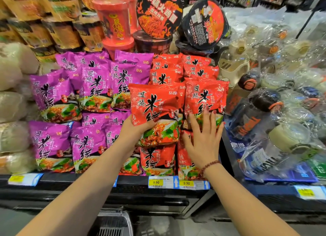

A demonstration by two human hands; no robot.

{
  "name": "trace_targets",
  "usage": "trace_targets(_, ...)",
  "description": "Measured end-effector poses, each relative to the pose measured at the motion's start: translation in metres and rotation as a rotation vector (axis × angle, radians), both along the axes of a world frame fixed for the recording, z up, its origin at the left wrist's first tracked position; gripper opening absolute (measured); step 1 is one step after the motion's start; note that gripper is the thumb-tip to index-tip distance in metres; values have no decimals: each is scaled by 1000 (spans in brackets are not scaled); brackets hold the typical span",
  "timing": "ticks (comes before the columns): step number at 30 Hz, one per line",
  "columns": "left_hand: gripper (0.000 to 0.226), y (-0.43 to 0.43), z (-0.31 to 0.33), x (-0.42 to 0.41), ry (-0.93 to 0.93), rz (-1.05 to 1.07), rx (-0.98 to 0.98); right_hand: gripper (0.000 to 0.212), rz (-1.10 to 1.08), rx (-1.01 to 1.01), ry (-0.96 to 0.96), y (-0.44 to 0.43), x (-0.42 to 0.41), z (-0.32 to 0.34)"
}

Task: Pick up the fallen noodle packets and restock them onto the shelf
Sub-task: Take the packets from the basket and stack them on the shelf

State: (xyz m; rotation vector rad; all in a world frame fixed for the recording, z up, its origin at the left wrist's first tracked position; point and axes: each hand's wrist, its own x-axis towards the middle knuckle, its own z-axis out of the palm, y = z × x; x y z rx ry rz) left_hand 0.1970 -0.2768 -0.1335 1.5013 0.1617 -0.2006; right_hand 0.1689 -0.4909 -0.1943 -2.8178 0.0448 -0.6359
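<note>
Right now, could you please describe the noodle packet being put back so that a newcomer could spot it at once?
Find the shelf edge with the yellow 9.90 price tags, then the red packets stacked above them, right of the purple packets. The one meant is the red packet gripped at its lower left by the left hand. Unlike its neighbours, it stands in front of the stack, held rather than resting.

Red noodle packets [155, 112] with black characters sit at three o'clock of purple packets [53, 96]; yellow price tags [156, 182] below.
</note>
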Motion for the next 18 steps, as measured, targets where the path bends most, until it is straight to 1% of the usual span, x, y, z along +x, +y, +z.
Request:
trace_targets(2,43,-2,5,0,-14,-4,-7,59,162,169,-145,7,-5,22)
trace_targets(3,40,-4,8,1,-23,-10,-16,58,243,302,-163,13,-7,37)
trace_targets(5,35,-8,17,3,-47,-11,-42,62,328,618,-37,26,-12,70)
trace_targets(7,31,-12,26,8,-78,2,-73,70,301,830,114,31,-8,94)
trace_targets(8,32,-14,32,10,-96,7,-91,72,277,902,178,30,-2,103)
trace_targets(9,36,-16,37,13,-117,12,-96,69,270,971,228,29,4,110)
trace_targets(11,41,-22,47,19,-171,-4,-61,45,295,1112,273,25,20,119)
trace_targets(12,40,-25,53,23,-197,-19,-39,41,296,1166,277,23,29,123)
trace_targets(14,32,-29,65,32,-246,-52,-17,45,291,1224,263,17,45,128)
trace_targets(16,22,-29,73,42,-328,-55,-16,31,313,1274,233,5,62,139)
trace_targets(17,22,-27,73,47,-381,-35,-2,26,318,1293,207,-3,74,146)
trace_targets(18,26,-24,71,50,-445,-9,26,27,309,1306,176,-10,87,155)
